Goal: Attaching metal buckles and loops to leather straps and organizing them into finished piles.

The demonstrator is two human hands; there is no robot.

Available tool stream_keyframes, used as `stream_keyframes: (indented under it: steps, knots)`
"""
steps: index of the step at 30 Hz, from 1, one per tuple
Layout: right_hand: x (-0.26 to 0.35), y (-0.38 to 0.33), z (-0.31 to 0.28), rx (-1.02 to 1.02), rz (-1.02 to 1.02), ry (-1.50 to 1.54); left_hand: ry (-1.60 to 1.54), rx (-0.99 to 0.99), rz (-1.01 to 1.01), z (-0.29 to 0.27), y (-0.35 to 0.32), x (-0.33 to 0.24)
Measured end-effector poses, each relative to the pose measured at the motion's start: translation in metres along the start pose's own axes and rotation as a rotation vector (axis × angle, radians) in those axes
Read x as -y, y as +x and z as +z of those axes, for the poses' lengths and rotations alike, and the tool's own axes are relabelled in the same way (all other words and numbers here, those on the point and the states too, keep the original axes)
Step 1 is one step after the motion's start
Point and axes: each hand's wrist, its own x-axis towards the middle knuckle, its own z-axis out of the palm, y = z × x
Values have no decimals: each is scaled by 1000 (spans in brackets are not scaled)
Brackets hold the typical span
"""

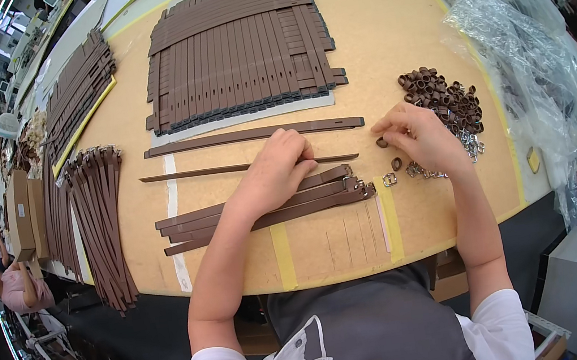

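Observation:
My left hand is closed around a narrow brown strap, which is turned on edge and runs across the table. Between the fingertips of my right hand is a small brown strap loop, just beyond the strap's right end. Another loop and a metal buckle lie below that hand. Behind the held strap lies a single flat strap. Several finished-looking straps with buckles are stacked in front, partly hidden by my left wrist.
A heap of brown loops and silver buckles sits at the right, beside crumpled clear plastic. Rows of brown straps cover the far middle. Bundled straps hang over the left edge. Another person is at far left.

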Motion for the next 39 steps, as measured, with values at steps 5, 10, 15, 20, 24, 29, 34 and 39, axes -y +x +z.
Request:
stream_keyframes:
  steps: [5,10,15,20,24,29,34,39]
  knots:
    - [12,2,-5,-104,128,47,-155,-110,-57,-12,-4,2]
    - [11,0,15,25,72,-43,-207,-132,94,-15,-3,-6]
    - [20,3,18,29,266,566,-199,-158,126,-12,-4,-9]
    - [11,3,30,79,216,1033,-185,-184,158,-14,-3,-15]
    - [19,3,39,64,243,1106,-184,-199,176,-10,-4,-13]
    - [27,0,50,141,228,1166,-251,-150,162,-3,-6,-20]
    - [34,-4,57,115,110,1038,-265,-116,160,3,-8,-24]
    - [29,-2,20,82,170,910,-205,-156,188,2,-9,-23]
